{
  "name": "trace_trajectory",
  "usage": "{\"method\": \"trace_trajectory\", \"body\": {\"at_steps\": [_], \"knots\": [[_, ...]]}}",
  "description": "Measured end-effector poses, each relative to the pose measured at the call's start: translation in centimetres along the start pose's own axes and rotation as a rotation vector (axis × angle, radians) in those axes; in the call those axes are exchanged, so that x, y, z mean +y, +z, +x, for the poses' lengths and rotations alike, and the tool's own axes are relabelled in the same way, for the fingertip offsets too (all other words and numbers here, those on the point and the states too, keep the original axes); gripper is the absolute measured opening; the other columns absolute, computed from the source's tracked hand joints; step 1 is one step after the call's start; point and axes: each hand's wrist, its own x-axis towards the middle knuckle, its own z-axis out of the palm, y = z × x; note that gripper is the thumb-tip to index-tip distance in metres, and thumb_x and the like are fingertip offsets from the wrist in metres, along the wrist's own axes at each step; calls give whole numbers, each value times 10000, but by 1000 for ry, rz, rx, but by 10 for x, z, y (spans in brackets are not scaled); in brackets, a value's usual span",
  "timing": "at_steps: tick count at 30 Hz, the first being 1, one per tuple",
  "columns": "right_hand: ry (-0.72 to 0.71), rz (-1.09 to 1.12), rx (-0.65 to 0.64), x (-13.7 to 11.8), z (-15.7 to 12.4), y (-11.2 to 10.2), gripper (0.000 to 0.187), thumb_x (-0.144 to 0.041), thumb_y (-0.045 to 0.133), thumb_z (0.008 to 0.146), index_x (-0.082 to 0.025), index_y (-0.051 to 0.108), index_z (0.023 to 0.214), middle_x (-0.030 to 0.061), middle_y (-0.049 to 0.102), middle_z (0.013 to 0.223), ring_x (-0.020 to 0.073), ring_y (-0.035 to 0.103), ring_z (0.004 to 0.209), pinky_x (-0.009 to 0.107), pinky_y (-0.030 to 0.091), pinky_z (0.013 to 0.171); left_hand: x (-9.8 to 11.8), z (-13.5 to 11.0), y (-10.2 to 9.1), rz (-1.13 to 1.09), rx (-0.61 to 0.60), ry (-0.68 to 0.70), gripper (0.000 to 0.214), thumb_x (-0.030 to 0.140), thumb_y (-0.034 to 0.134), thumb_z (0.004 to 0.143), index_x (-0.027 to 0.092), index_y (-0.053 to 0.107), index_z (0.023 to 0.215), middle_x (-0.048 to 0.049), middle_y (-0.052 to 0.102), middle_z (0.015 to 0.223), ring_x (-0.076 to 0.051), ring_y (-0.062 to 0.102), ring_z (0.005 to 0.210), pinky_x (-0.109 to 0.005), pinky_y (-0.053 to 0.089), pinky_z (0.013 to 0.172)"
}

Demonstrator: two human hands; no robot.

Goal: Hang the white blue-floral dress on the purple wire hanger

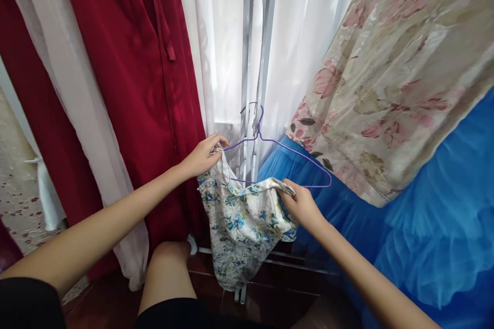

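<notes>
A white garment (pixel 247 221) with a blue and green floral print hangs between my two hands. My left hand (pixel 204 157) is closed on its upper left edge, up against the left arm of a purple hanger (pixel 293 150). My right hand (pixel 303 205) grips the garment's upper right edge, below the hanger's bottom bar. The left end of the hanger goes behind the fabric and my left fingers; its right end is bare. The hanger's hook points up in front of grey metal poles (pixel 247 61); whether it rests on anything I cannot tell.
Dark red garments (pixel 127 87) and a pale sheer one hang at left. White curtain-like cloth (pixel 309 25) is behind the poles. At right hang a pink-flowered cream garment (pixel 389 92) and a ruffled blue tulle one (pixel 436 226). Low metal bars (pixel 293 264) run above the dark tiled floor.
</notes>
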Motion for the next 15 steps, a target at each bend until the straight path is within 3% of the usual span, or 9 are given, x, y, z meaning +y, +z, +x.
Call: {"method": "trace_trajectory", "body": {"at_steps": [3, 6, 8, 9, 11, 13, 15], "knots": [[-9, 82, 83, 2, -13, -5, 196, -322, 465, 961, -208, 622, 988, -8, 628, 712, 175, 563, 631, 265, 398, 614, 5, 0, 19, 14, 123, 95, 282, 100, 465, 820, 173, 637, 1032, -60, 636, 1045, -197, 619, 953, -315, 492, 860], [34, 104, 378, 9, -17, -19, 513, -265, 500, 917, -182, 443, 1420, 3, 667, 784, 182, 578, 619, 291, 455, 642, 6, -5, 34, 11, 269, 126, 275, 88, 462, 846, 167, 665, 1014, -61, 642, 1024, -204, 626, 977, -323, 485, 895], [68, 72, 567, 18, -11, -33, 704, -265, 534, 884, -142, 299, 1536, -2, 652, 752, 183, 547, 582, 306, 469, 632, 6, -7, 39, 20, 312, 115, 275, 95, 462, 868, 167, 676, 1025, -60, 650, 1013, -205, 633, 965, -322, 486, 883], [76, 49, 609, 22, -6, -40, 740, -274, 558, 865, -128, 303, 1544, 10, 662, 764, 188, 553, 596, 317, 479, 645, 7, -8, 41, 27, 319, 107, 274, 102, 459, 879, 169, 680, 1026, -58, 652, 1006, -203, 635, 949, -318, 489, 864], [69, 20, 588, 30, 6, -55, 640, -309, 595, 837, -116, 493, 1438, 58, 704, 840, 210, 606, 695, 340, 501, 710, 7, -8, 41, 38, 318, 92, 271, 118, 450, 898, 176, 686, 1017, -54, 654, 996, -199, 639, 925, -314, 492, 836], [60, -7, 470, 34, 15, -69, 391, -377, 614, 831, -119, 709, 1109, 79, 720, 839, 238, 632, 766, 342, 500, 730, 5, -6, 37, 51, 324, 60, 261, 132, 443, 906, 188, 689, 976, -51, 649, 988, -200, 641, 932, -315, 493, 839], [86, -9, 335, 33, 16, -82, 343, -461, 629, 832, -134, 722, 788, 59, 688, 710, 234, 614, 704, 318, 476, 654, 0, -3, 30, 70, 351, -10, 223, 154, 470, 896, 193, 678, 966, -61, 628, 1057, -205, 636, 976, -321, 492, 862]]}}
